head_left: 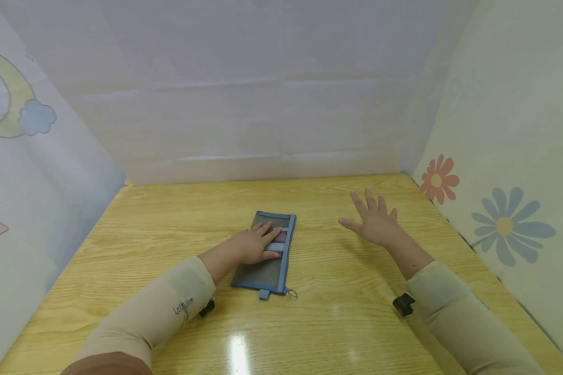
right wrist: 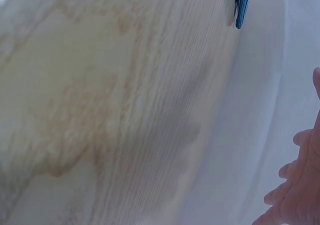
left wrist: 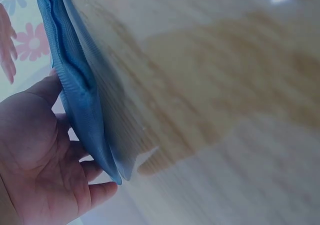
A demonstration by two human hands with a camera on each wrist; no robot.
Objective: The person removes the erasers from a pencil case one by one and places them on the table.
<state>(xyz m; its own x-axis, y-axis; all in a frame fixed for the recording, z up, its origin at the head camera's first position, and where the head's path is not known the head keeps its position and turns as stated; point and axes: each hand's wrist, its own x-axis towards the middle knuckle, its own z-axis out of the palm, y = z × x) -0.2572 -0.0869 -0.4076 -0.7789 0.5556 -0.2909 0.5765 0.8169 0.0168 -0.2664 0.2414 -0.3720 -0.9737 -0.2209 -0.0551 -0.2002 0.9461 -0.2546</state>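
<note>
Nearest the camera: beige sleeves [head_left: 469, 317], entering from the lower left and lower right of the frame, with a small black fitting [head_left: 403, 304] beneath each cuff. At centre, lying on a yellow wood-grain tabletop [head_left: 328, 333]: a dark mesh pouch [head_left: 258, 273] edged in blue (a thin ring [head_left: 292, 294] at its lower right corner, a short blue tab [head_left: 264, 294] near it). Across the middle of the dark mesh pouch: the left hand [head_left: 252, 246], fingers extended and spread, touching the surface without gripping. Right of centre, above the tabletop and well apart from the pouch: the right hand [head_left: 375, 225], fingers splayed wide, holding nothing. At far right: a red flower [head_left: 440, 178] and a blue flower [head_left: 511, 226] on a pale wall [head_left: 521, 104]. At upper left: a yellow moon [head_left: 21, 88].
</note>
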